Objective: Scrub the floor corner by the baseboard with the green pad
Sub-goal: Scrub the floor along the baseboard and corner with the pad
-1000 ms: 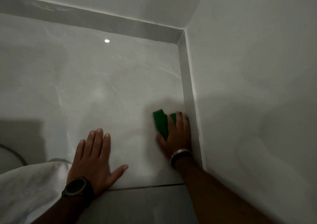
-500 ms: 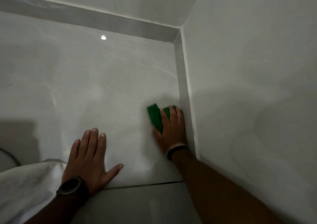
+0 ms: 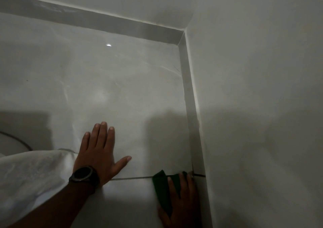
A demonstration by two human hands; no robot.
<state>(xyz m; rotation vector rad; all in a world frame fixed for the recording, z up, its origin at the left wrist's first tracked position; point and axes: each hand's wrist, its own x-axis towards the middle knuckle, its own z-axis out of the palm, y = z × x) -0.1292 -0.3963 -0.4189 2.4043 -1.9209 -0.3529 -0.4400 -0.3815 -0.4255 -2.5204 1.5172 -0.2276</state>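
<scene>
The green pad (image 3: 161, 191) lies flat on the pale floor tile at the bottom right, across a grout line and right beside the grey baseboard (image 3: 189, 96). My right hand (image 3: 181, 201) presses down on the pad with its fingers spread over it, little finger against the baseboard. My left hand (image 3: 103, 151), with a black watch on the wrist, rests flat on the floor to the left, fingers apart and holding nothing. The floor corner (image 3: 180, 44), where two baseboards meet, is far above the pad.
White walls rise behind both baseboards; the right wall (image 3: 262, 105) runs close along my right hand. A white cloth (image 3: 31, 175) lies at the lower left by my left forearm. A thin dark cable (image 3: 15, 138) curves on the floor at the left edge.
My right hand has slid the green pad back along the right baseboard, away from the corner and toward me, onto the grout line. My left hand stays planted on the floor.
</scene>
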